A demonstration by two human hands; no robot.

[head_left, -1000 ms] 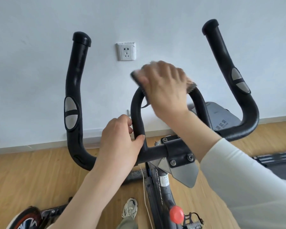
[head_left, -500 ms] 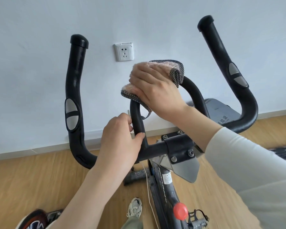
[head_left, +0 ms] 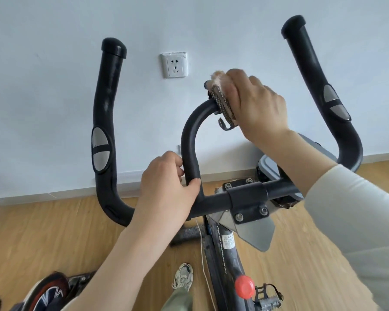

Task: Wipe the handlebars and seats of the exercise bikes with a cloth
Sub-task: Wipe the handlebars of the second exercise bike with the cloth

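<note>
The exercise bike's black handlebars (head_left: 108,122) rise in two outer horns, with an inner loop bar (head_left: 189,140) between them. My right hand (head_left: 258,104) presses a folded cloth (head_left: 222,102), pink fleece with a dark mesh side, onto the top right of that loop. My left hand (head_left: 166,187) grips the loop's lower left leg near the crossbar clamp (head_left: 247,198). The seat is out of view.
A white wall with a power socket (head_left: 174,65) stands just behind the bars. Below are a wooden floor, the bike frame with a red knob (head_left: 244,286) and a pedal (head_left: 270,297), my shoe (head_left: 183,276), and another bike's flywheel (head_left: 47,295) at bottom left.
My right hand slid the cloth along the top of the loop, to the left half a second ago and now back to the right. The left hand kept its grip.
</note>
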